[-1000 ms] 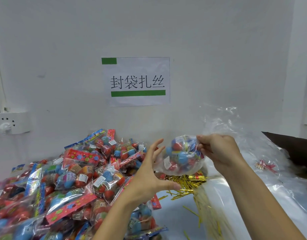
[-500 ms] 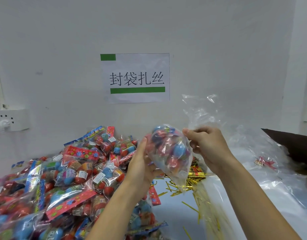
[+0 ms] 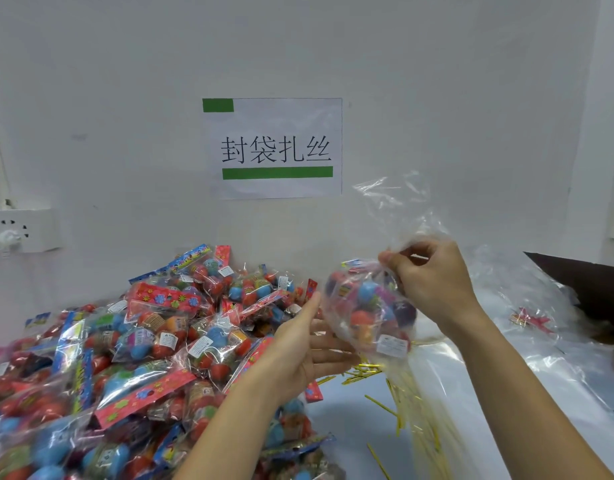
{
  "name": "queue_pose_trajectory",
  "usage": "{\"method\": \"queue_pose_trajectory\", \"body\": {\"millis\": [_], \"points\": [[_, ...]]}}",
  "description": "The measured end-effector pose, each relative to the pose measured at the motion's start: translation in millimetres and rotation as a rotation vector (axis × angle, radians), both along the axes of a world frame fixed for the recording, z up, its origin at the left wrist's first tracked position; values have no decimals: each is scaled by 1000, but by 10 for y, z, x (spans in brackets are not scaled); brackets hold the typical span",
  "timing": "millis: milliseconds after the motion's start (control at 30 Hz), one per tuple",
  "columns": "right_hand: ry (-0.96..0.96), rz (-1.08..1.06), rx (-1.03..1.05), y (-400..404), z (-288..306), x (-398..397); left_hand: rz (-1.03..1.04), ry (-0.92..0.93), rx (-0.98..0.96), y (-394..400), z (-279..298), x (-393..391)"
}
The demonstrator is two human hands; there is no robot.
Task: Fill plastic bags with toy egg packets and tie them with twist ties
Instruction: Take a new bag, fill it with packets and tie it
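Plastic bag full of toy eggs hangs at centre right of the head view, lower than it was half a second ago, when my left hand pressed its side; now that hand has come off and the bag dangles from my right hand alone. I judge that the filling of this one is done and the neck is being gathered for a tie.

My right hand pinches the bunched neck, fingers curled round the film, loose plastic flaring above it. My left hand sits just left of the bag, palm up, fingers straight and holding nothing. Gold twist ties lie on the table below. The heap of egg packets fills the lower left.
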State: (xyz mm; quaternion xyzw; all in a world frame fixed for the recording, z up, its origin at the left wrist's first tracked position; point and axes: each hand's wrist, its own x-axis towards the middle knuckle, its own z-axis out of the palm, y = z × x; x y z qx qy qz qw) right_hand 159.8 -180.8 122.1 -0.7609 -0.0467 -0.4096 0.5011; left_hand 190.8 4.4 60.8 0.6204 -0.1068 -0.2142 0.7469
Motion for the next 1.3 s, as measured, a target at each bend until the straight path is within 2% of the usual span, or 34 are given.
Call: {"method": "queue_pose_trajectory", "body": {"millis": [100, 200, 267, 467, 1000, 1300], "points": [[25, -111, -102, -145, -24, -1, 17, -105, 264, -8, -48, 22], [86, -226, -216, -273, -88, 23, -31, -391, 603, -39, -139, 32], [119, -257, -263, -330, -131, 39, -88, -511, 788, -95, -181, -5], [139, -247, -286, -353, -169, 70, -237, -577, 1191, -233, -351, -110], [237, -142, -345, -201, -240, 135, -154, -484, 1358, -454, -534, -190], [266, -157, -285, -288, -273, 162, -154, -542, 1217, -400, -511, -128]]}}
